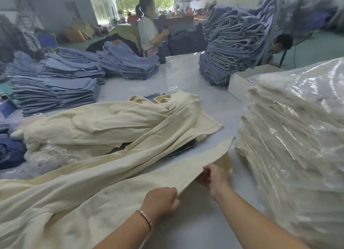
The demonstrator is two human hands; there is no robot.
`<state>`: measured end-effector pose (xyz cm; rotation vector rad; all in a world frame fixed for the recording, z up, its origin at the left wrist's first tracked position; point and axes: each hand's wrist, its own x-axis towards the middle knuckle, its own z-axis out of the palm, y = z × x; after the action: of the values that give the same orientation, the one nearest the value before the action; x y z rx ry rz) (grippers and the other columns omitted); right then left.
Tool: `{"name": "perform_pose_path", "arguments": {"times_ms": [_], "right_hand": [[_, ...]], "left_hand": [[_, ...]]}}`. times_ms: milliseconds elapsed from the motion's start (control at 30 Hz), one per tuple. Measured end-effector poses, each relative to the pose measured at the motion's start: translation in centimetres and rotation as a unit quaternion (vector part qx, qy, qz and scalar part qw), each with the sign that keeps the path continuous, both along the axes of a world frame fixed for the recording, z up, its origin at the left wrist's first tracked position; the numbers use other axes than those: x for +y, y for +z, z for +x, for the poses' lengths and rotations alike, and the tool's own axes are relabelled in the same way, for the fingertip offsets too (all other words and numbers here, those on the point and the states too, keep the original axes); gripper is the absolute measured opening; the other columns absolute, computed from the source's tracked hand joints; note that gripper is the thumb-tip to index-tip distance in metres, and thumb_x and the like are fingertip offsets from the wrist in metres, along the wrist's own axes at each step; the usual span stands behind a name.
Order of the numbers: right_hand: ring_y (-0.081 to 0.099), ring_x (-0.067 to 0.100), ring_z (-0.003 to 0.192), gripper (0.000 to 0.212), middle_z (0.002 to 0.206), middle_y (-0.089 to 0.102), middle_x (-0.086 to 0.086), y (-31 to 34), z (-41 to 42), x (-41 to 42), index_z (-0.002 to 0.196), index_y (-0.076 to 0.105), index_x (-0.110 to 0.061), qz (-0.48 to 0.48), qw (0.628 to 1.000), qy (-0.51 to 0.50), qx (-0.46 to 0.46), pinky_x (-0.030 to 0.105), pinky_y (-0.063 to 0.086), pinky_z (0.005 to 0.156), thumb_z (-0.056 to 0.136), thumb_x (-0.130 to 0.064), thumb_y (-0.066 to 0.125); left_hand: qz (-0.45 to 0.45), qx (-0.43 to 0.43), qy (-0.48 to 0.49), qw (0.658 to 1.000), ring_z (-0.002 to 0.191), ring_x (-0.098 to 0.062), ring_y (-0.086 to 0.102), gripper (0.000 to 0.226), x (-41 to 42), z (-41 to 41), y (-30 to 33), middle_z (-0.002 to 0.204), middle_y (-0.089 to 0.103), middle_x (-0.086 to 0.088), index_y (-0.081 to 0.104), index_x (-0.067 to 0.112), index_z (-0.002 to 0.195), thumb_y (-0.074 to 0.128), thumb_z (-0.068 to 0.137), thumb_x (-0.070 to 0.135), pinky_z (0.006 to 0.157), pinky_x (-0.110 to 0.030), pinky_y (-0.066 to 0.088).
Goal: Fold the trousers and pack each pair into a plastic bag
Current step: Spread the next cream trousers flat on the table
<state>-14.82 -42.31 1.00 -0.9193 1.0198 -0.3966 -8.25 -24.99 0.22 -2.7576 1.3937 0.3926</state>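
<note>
A pair of cream trousers (111,176) lies stretched across the white table from the lower left toward the right. My left hand (161,200) grips its near edge, fingers curled over the cloth. My right hand (214,178) pinches the same edge further along, near the leg's hem, lifting it off the table. More loose cream trousers (119,122) lie heaped behind. A tall stack of cream trousers packed in plastic bags (297,133) stands on the right.
Stacks of folded blue jeans (55,87) fill the left and far side, with a tall leaning pile (234,44) at the back right. A white box (240,81) sits behind the bagged stack. A person in a white top (149,29) stands beyond the table.
</note>
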Motion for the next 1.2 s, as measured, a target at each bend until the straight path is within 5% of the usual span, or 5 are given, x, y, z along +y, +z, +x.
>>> {"name": "perform_pose_path", "arguments": {"times_ms": [433, 667, 767, 967, 1200], "right_hand": [[0.061, 0.043, 0.091, 0.031, 0.103, 0.061, 0.027, -2.3, -13.7, 5.6, 0.101, 0.046, -0.001, -0.282, 0.889, -0.186, 0.309, 0.04, 0.046, 0.072, 0.074, 0.001, 0.062], [0.046, 0.048, 0.116, 0.089, 0.137, 0.039, 0.031, -3.6, -16.5, 8.1, 0.142, 0.04, 0.001, -0.611, 0.675, -0.011, 0.413, 0.052, 0.046, 0.09, 0.056, 0.017, 0.055], [0.043, 0.044, 0.122, 0.077, 0.137, 0.047, 0.028, -3.6, -15.8, 8.5, 0.135, 0.052, -0.004, -0.718, 0.582, 0.015, 0.381, 0.053, 0.03, 0.105, 0.059, 0.003, 0.048], [0.023, 0.016, 0.144, 0.063, 0.155, 0.027, -0.001, -3.9, -12.1, 5.9, 0.148, 0.031, -0.023, -0.607, 0.632, 0.317, 0.362, 0.029, 0.02, 0.114, 0.087, -0.01, 0.042], [0.043, 0.028, 0.114, 0.018, 0.113, 0.045, 0.007, 0.2, -5.6, 0.3, 0.094, 0.06, -0.021, -0.605, 0.417, 0.555, 0.39, 0.041, 0.032, 0.099, 0.08, -0.012, 0.052]], "left_hand": [[0.091, 0.353, -0.104, 0.925, 0.049, -0.001, 0.052, 0.047, 4.5, -7.5, 0.2, 0.056, 0.059, 0.007, 0.06, 0.016, 0.062, 0.054, 0.076, 0.06, 0.056, -0.023, 0.043], [-0.012, -0.073, 0.058, 0.996, 0.115, -0.02, 0.05, 0.03, 4.3, 1.0, -0.4, 0.118, 0.056, 0.003, 0.053, 0.025, 0.114, 0.044, 0.094, 0.045, 0.087, -0.032, 0.041], [0.094, 0.062, 0.104, 0.988, 0.118, -0.022, 0.054, 0.047, 4.8, 3.9, -0.9, 0.13, 0.058, -0.005, 0.057, 0.016, 0.122, 0.041, 0.096, 0.051, 0.091, -0.029, 0.041], [0.189, 0.348, 0.141, 0.907, 0.095, -0.014, 0.069, 0.059, 5.4, 4.2, 0.9, 0.108, 0.073, 0.004, 0.075, 0.019, 0.102, 0.063, 0.067, 0.065, 0.088, -0.028, 0.053], [0.097, 0.613, 0.137, 0.772, 0.069, -0.017, 0.064, 0.018, 7.0, 3.3, 1.9, 0.075, 0.067, -0.004, 0.072, 0.014, 0.079, 0.073, 0.065, 0.026, 0.07, -0.028, 0.053]]}}
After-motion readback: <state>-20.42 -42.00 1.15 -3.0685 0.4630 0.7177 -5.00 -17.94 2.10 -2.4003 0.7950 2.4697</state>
